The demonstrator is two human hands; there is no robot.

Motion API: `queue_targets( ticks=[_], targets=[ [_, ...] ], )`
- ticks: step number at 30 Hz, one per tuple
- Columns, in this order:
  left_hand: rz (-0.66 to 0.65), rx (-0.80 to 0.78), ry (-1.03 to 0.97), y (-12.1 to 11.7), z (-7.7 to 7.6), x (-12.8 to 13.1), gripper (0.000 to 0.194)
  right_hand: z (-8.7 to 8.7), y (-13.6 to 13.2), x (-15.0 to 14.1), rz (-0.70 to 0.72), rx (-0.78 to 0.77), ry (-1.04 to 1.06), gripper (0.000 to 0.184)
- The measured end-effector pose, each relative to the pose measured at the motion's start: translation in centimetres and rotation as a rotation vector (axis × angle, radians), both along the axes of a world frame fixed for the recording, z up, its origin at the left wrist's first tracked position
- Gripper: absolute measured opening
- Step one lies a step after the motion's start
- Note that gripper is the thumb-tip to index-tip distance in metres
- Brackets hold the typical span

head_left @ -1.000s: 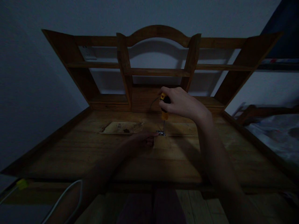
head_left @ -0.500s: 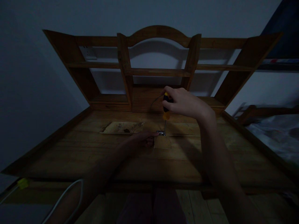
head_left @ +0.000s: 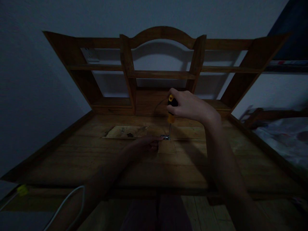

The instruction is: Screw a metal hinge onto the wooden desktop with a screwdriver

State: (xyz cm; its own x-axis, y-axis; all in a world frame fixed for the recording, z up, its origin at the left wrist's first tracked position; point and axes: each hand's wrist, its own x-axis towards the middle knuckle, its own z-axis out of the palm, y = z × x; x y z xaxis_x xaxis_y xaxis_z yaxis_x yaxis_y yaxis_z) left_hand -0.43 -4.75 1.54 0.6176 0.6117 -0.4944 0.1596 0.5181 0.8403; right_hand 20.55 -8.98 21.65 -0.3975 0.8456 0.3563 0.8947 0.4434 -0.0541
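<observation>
My right hand (head_left: 185,104) is wrapped round the yellow and black handle of a screwdriver (head_left: 171,119). The screwdriver stands nearly upright, its shaft pointing down at the right end of a small metal hinge (head_left: 166,137). From the left, my left hand (head_left: 148,143) presses a fingertip on the hinge, its other fingers curled under. The hinge lies at the edge of a small pale wooden piece (head_left: 167,147) on the wooden desk top (head_left: 96,160). Whether a screw sits under the screwdriver's tip is too small to tell.
A wooden shelf unit (head_left: 161,75) rises at the back of the desk, against the wall. Left of the hinge is a rough, stained pale recess (head_left: 115,131) in the desk top. A white cord (head_left: 69,194) hangs by my left forearm, and a yellow object (head_left: 22,190) is at the far left.
Both hands keep almost the same places. The screwdriver handle appears slightly turned in my right hand, and its tip stays at the hinge.
</observation>
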Motion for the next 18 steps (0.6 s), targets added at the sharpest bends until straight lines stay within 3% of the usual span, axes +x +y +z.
queue_targets(
  ticks=[4,8,14,18],
  targets=[
    [0.011,-0.085,-0.022,-0.12,0.43,0.04,0.052,-0.35,0.25,0.04,-0.008,0.023,0.003,0.036],
    [0.02,-0.097,-0.071,0.08,-0.08,-0.13,0.049,-0.29,0.17,-0.11,-0.056,0.049,-0.011,0.046],
    [-0.007,-0.083,-0.067,0.21,-0.38,-0.25,0.055,0.11,0.07,-0.24,-0.013,0.027,0.017,0.03],
    [-0.022,-0.052,-0.039,-0.11,0.3,-0.15,0.059,-0.11,0.17,-0.35,-0.004,0.028,0.022,0.033]
  ],
)
